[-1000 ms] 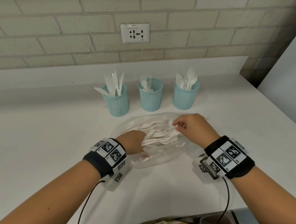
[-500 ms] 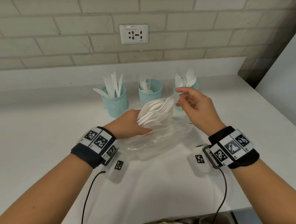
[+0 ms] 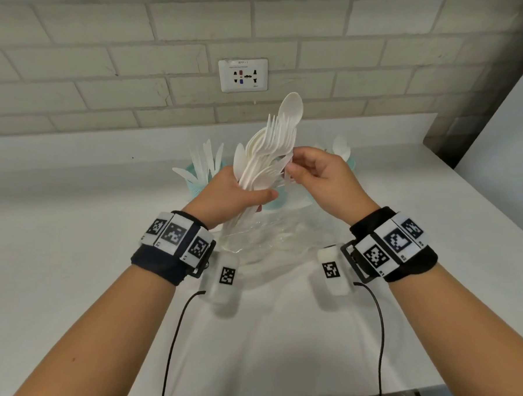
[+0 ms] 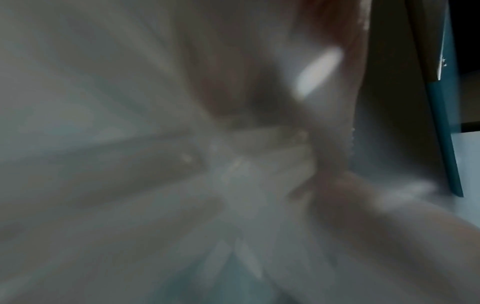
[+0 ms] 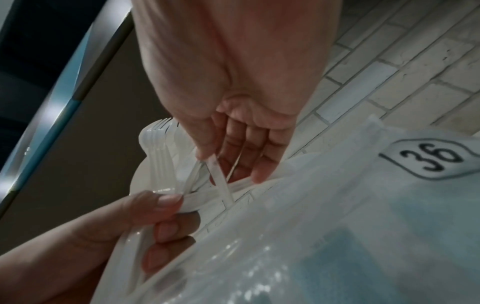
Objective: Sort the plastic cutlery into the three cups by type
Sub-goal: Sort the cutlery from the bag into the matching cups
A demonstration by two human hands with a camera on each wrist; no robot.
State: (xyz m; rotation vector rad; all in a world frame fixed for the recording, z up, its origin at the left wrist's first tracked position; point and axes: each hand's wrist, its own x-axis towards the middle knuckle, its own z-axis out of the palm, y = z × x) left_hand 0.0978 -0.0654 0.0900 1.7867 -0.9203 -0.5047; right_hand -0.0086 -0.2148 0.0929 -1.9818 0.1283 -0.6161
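Note:
My left hand [image 3: 251, 195] grips a thick bundle of white plastic cutlery [image 3: 269, 146], forks and spoons fanned upward, above the counter. My right hand [image 3: 293, 169] pinches one white piece [image 5: 219, 181] in that bundle between thumb and fingers; its type is unclear. In the right wrist view the left hand [image 5: 168, 211] wraps the handles below stacked forks [image 5: 155, 139]. Three teal mesh cups stand behind: the left cup [image 3: 193, 184] holds knives, the middle cup [image 3: 272, 204] is mostly hidden, and the right cup [image 3: 351, 162] holds spoons. The left wrist view is blurred.
A clear plastic bag [image 3: 265, 240] lies crumpled on the white counter [image 3: 74, 238] under my hands; in the right wrist view the bag [image 5: 337, 226] shows a "36" label. A brick wall with a socket [image 3: 243, 75] is behind. The counter's edge runs along the right.
My left hand has lifted the cutlery bundle up out of the bag. My right hand rose with it and now pinches one piece in the bundle.

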